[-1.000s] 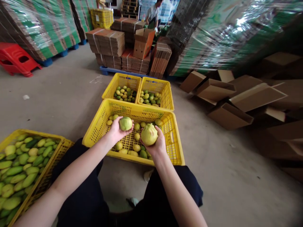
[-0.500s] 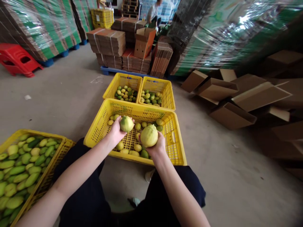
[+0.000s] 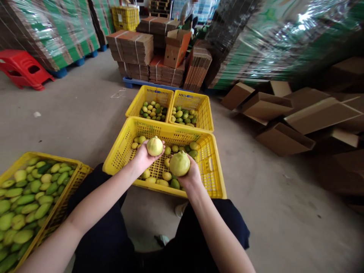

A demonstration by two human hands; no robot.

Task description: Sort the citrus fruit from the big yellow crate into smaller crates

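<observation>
In the head view, the person's left hand (image 3: 145, 155), palm up and half curled, holds a round, pale-yellow fruit (image 3: 155, 146); the right hand (image 3: 192, 173) curls around a larger, round, yellow-green fruit (image 3: 179, 163). Both are over the near yellow plastic crate (image 3: 122, 153), apparently being looked over; moving either calls for a secure cradle.

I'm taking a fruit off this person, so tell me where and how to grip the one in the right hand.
Probably around the widest part of the fruit, coming from above: it looks nearly round, and the right hand cups it from below, leaving the top uncovered.
</observation>
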